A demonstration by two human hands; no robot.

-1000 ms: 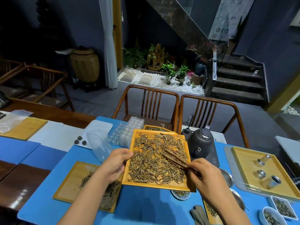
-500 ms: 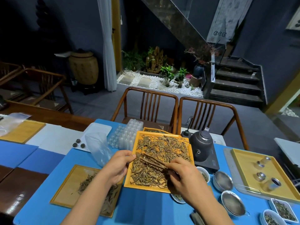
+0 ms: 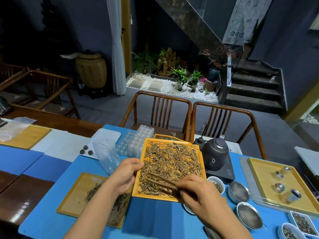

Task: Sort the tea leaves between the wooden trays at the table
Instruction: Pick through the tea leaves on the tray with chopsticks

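Note:
An orange wooden tray (image 3: 174, 141) heaped with dry tea leaves (image 3: 170, 163) is tilted above the blue table. My left hand (image 3: 125, 175) grips its left edge, thumb on the rim. My right hand (image 3: 201, 195) holds wooden tweezers (image 3: 160, 180) whose tips lie among the leaves at the tray's near left part. A second, paler wooden tray (image 3: 72, 195) lies flat at the lower left with a small scatter of tea leaves (image 3: 96, 190), partly hidden under my left forearm.
A dark kettle (image 3: 214, 157) on its base stands right of the held tray. Small cups and metal strainers (image 3: 239, 191) sit at the near right, beside a yellow tray (image 3: 259, 171) with small tins. A plastic bag (image 3: 106, 150) and clear vial racks (image 3: 136, 144) lie behind; two wooden chairs beyond.
My right hand has slid the tweezers from the tray's right side across to its near left part. The held tray has tilted slightly; my left hand keeps its grip.

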